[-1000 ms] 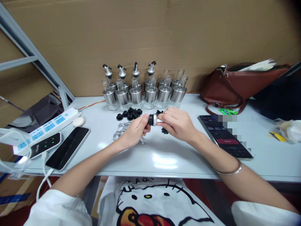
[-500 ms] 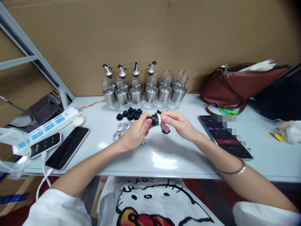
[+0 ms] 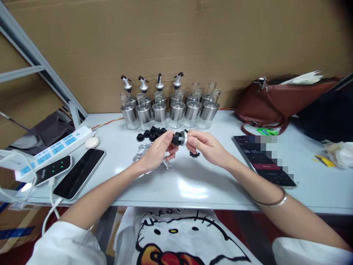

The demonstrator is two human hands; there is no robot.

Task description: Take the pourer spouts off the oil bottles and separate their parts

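Note:
Just above the table, my left hand (image 3: pixel 159 151) is closed on a ribbed black stopper (image 3: pixel 176 139). My right hand (image 3: pixel 208 146) pinches a silver pourer spout (image 3: pixel 185 138), its round collar facing the stopper. A short pale stem shows between the two parts, and the stopper sits around or against it. Fingers hide the spout's far end. Below my left hand lie loose silver pourer spouts (image 3: pixel 141 150), partly covered by it. Black stoppers (image 3: pixel 152 132) are piled behind that hand. Small black pieces (image 3: pixel 194 154) lie under my right hand.
Glass bottles with steel bands (image 3: pixel 176 110) stand in two rows at the back, several back ones topped with pourers. On the left are a power strip (image 3: pixel 57 149), a phone (image 3: pixel 79 173) and cables. A timer phone (image 3: pixel 263 162) and a brown bag (image 3: pixel 259 101) are on the right.
The stopper and spout collar have shifted slightly left, and a pale stem now shows between them. My left hand has moved a little left, with its lower fingers looser.

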